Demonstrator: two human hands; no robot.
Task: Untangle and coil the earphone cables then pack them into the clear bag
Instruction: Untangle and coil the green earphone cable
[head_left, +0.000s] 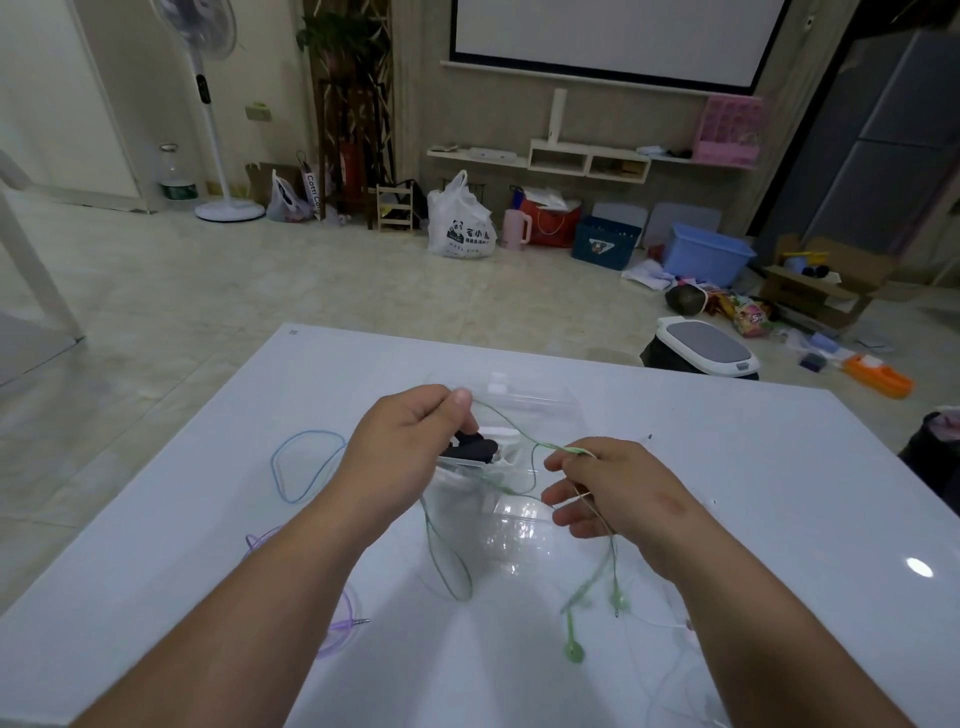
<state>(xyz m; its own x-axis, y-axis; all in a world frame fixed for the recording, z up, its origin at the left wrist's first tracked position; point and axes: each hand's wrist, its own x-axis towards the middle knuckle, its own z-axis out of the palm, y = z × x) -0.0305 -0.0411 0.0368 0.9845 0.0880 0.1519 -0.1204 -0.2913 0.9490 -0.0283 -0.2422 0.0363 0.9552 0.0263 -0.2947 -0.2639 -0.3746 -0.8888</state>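
Note:
A green earphone cable (449, 561) stretches between both hands above the white table (753, 493). My left hand (410, 447) pinches one end of it near the clear bag (524, 400). My right hand (613, 488) pinches the cable further along, and its two green earbuds (574, 649) dangle below onto the table. The clear bag lies flat behind and under the hands, with something dark (475, 449) inside it. A blue cable (291, 467) loops at the left, and a purple cable (337, 623) lies by my left forearm. A white cable (670, 623) lies under my right forearm.
The table's far edge sits a little beyond the bag. On the floor past it stand a white lidded bin (706, 348) at the right, plastic bags, a blue tub (706, 254) and boxes along the wall. A fan (218, 104) stands at the far left.

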